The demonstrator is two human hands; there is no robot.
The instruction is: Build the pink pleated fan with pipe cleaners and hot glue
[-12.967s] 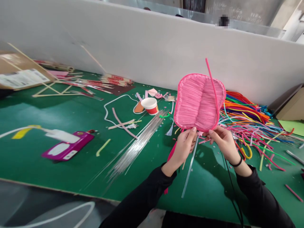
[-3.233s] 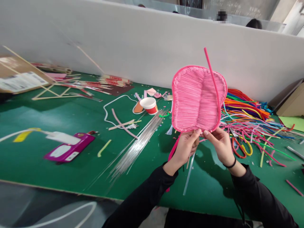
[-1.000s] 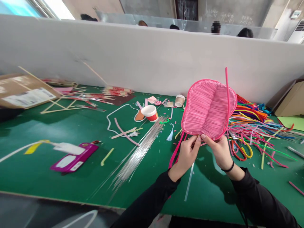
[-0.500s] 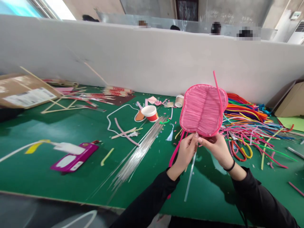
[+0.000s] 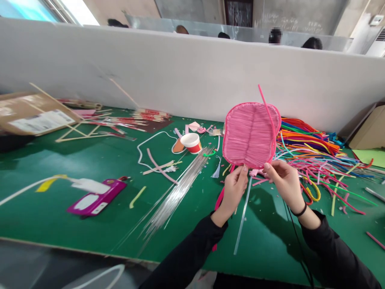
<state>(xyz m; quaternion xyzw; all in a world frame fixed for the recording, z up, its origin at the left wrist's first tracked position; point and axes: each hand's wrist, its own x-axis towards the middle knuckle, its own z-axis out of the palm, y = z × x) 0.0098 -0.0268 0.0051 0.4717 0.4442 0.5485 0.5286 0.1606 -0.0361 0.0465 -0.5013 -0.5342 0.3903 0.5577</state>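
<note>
Held upright above the table is a pink fan-shaped panel (image 5: pixel 248 136), made of pink pipe cleaners laid side by side, with a brighter pink rim. A loose end of bright pink pipe cleaner (image 5: pixel 261 93) sticks up past its top right. My left hand (image 5: pixel 234 188) pinches the panel at the middle of its bottom edge. At the lower right edge, my right hand (image 5: pixel 284 182) has thumb and fingers closed on the bright pink rim. Beneath the hands, a clear glue stick (image 5: pixel 243 216) and bright pink pipe cleaners (image 5: pixel 220 198) lie on the table.
Colourful pipe cleaners (image 5: pixel 315 140) are heaped at right, partly over scissors (image 5: pixel 314 192). Thin metal wires (image 5: pixel 177 192) lie mid-table beside a paper cup (image 5: pixel 191 143). A purple glue gun-like device (image 5: pixel 99 196) with a white cable is at left, near a cardboard box (image 5: pixel 36 112). A white partition (image 5: pixel 180 72) stands behind.
The panel has shifted slightly left and up. My right hand has moved away from my left, rightward along the panel's bottom edge to its lower right corner.
</note>
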